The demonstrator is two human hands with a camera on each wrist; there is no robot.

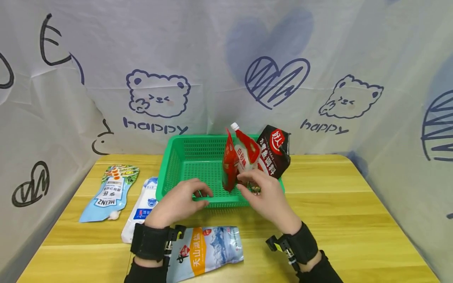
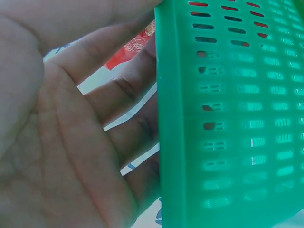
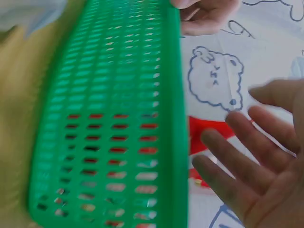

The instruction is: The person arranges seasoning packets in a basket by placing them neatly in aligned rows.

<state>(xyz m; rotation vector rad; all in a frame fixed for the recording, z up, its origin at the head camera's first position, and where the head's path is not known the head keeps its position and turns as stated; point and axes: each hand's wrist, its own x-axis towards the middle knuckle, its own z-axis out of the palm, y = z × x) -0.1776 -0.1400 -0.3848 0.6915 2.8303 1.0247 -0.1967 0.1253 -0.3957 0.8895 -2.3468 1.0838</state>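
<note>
A green plastic basket (image 1: 191,138) stands at the back of the table. My left hand (image 1: 180,200) holds its near rim, fingers curled over to the inside and thumb at the front; the left wrist view shows the fingers passing behind the rim (image 2: 171,118). My right hand (image 1: 267,192) hovers over the basket's right side with loosely spread fingers, holding nothing. Just beyond it, a red packet (image 1: 230,163), a red-and-white spouted pouch (image 1: 245,151) and a black seasoning bag (image 1: 276,151) stand in the basket. The right hand partly hides their lower parts.
On the left of the table lie a light-blue Heinz pouch (image 1: 111,192) and a white-and-blue packet (image 1: 143,208), partly behind the left hand. A blue-and-orange salt bag (image 1: 212,249) lies in front of the basket. A patterned white cloth (image 1: 209,59) hangs behind the table.
</note>
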